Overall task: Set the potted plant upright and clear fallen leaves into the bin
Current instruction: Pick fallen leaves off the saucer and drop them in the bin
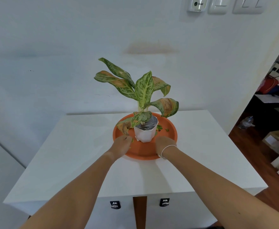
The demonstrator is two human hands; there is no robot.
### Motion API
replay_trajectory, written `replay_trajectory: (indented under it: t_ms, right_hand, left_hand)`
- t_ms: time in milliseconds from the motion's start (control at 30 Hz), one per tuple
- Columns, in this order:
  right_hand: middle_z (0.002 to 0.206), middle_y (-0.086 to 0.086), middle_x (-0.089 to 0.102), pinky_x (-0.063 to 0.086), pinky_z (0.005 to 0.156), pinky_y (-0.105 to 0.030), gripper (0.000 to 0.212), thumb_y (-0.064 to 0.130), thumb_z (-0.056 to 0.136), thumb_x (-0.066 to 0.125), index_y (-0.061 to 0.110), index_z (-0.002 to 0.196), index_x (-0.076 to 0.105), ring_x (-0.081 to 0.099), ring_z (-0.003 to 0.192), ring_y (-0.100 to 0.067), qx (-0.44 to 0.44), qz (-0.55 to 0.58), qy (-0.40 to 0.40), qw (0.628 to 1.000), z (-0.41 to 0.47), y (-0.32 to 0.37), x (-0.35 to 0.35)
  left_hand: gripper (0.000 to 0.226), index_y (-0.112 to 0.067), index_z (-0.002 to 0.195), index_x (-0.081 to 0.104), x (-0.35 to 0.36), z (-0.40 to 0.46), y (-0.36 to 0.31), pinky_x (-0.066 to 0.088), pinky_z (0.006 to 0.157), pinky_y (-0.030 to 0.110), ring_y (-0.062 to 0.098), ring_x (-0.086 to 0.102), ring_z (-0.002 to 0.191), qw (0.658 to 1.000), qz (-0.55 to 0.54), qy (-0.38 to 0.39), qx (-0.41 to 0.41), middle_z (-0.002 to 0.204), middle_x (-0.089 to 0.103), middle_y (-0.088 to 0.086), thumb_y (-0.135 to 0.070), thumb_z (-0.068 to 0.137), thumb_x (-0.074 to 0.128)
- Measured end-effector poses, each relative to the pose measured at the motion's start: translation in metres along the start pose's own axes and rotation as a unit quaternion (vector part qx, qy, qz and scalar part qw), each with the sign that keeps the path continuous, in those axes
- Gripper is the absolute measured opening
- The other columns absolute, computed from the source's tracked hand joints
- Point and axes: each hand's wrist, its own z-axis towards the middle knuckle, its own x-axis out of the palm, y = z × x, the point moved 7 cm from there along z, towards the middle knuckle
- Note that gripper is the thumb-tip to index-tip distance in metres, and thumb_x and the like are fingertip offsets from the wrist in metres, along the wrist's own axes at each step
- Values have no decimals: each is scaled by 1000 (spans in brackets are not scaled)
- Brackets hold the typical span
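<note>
Potted plant (145, 129): upright on orange saucer (168, 129), between both hands. Left hand (121, 144) pinches green leaf scraps (132, 140). Right hand (164, 144): fingers hidden, grip cannot be told.

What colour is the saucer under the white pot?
Terracotta orange saucer, seen in the head view.

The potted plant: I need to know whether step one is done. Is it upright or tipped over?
Upright. The white pot stands on its base in the orange saucer, rim up, stems rising vertically. Both hands are beside it.

Plant (143, 90) green, pale-speckled, browning; pot (145, 134) white; saucer (142, 152) terracotta orange; table (69, 154) white.
</note>
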Motion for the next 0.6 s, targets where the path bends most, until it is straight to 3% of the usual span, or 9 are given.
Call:
replay_trajectory:
  t_ms: [200,333,400,467,533,600]
  right_hand:
    - [143,-12,46,36,107,-33,42,9,101,30,2,142,37,45,133,-26,33,84,24,996,14,-3,3]
    - [139,-14,51,41,100,-31,41,11,100,33,4,140,41,50,127,-27,7,113,14,993,5,-1,-1]
    - [122,-14,61,44,83,-30,34,16,97,44,3,126,55,59,110,-27,-5,103,24,994,3,-3,0]
    - [99,-11,63,39,72,-26,26,20,94,51,2,106,64,55,90,-23,-12,135,23,991,0,-7,-4]
    - [72,-4,51,35,61,-22,25,20,92,54,8,71,57,48,73,-18,-7,215,8,977,-3,-15,-12]
    - [61,-2,43,31,54,-22,37,19,92,56,13,57,44,39,56,-13,12,311,8,950,-3,-26,-14]
  left_hand:
    - [31,-19,57,28,-2,0,7,20,50,24,13,26,51,998,-46,4,-31,58,29,-2,-11,86,33]
    - [26,-18,61,31,-2,-2,7,24,50,24,14,26,52,996,-77,10,-50,59,30,-2,-11,85,34]
    - [24,-18,62,32,1,-1,7,25,49,24,14,25,52,993,-98,18,-57,60,29,-1,-12,86,35]
    - [24,-18,62,31,4,1,8,22,47,24,14,23,52,990,-122,28,-60,60,27,0,-13,85,35]
    - [22,-16,63,34,10,2,6,21,45,23,14,23,52,987,-143,38,-58,60,29,1,-13,85,36]
    - [22,-16,62,38,17,3,4,22,45,22,13,25,50,984,-158,50,-57,58,33,0,-15,85,37]
